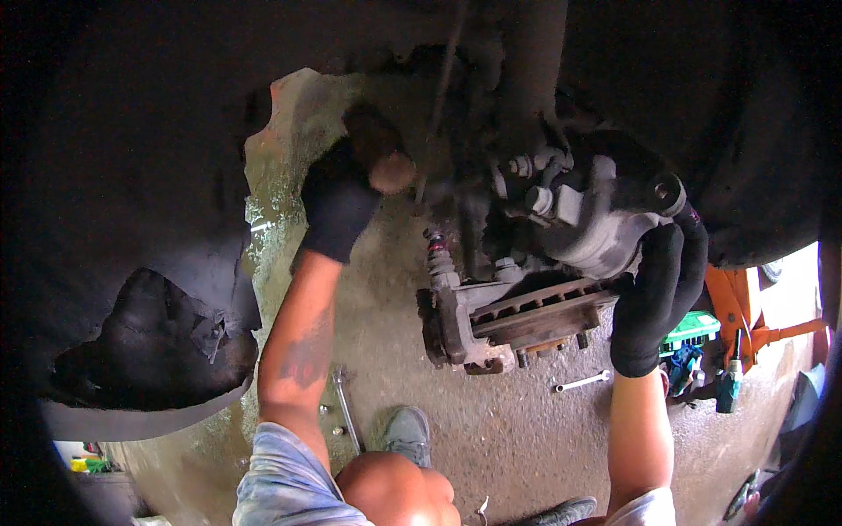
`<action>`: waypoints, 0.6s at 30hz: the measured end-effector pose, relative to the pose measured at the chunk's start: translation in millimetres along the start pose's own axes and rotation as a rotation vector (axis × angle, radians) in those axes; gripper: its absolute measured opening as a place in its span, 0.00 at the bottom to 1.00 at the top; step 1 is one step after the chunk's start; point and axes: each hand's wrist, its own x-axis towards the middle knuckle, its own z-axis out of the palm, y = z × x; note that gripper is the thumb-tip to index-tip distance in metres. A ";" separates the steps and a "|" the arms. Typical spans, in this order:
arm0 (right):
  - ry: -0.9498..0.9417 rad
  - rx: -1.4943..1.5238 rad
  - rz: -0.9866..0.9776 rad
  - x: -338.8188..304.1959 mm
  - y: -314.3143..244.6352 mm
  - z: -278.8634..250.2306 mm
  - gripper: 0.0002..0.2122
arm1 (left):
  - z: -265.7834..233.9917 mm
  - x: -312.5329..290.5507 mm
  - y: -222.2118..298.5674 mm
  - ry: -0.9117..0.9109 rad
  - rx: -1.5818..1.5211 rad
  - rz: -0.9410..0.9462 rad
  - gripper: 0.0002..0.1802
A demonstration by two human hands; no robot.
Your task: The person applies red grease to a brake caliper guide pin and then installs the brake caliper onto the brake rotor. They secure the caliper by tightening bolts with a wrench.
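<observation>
My right hand point(653, 294), in a black glove, is wrapped round the outer end of a grey brake caliper point(601, 241). The caliper sits above a rusty vented brake disc point(544, 314) and its caliper bracket point(456, 320). At the bracket's left end stands a guide pin point(438, 254) with a ribbed boot. Left of the strut, my left hand point(351, 184) is raised, gloved, with one bare fingertip showing. Its other fingers are dark and blurred, so their grip is unclear. A thin upright rod or cable point(441, 105) runs just right of it.
Dark wheel-arch lining surrounds the work, and a strut point(535, 61) comes down from above. On the concrete lie a spanner point(582, 382) and a long-handled wrench point(347, 410). At right are an orange jack point(732, 307), a green case point(693, 329) and a power tool point(728, 386).
</observation>
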 end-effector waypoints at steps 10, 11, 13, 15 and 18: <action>0.001 0.011 -0.035 0.4 -0.4 -0.6 0.12 | 11.5 -3.0 -13.7 -0.086 0.157 -0.001 0.17; -0.016 -0.077 -0.083 -1.3 0.4 -2.3 0.12 | 16.1 -14.2 -16.7 -0.076 0.162 0.043 0.17; -0.014 -0.107 -0.067 -1.7 5.5 -4.7 0.12 | 6.1 -22.1 19.7 -0.063 -0.028 0.025 0.17; -0.010 -0.080 -0.049 -0.2 5.5 -6.6 0.12 | 11.9 -23.1 13.7 -0.146 -0.065 -0.019 0.18; 0.015 0.034 -0.032 -1.1 1.4 -1.3 0.12 | 16.9 -23.7 -10.0 -0.132 0.111 -0.003 0.19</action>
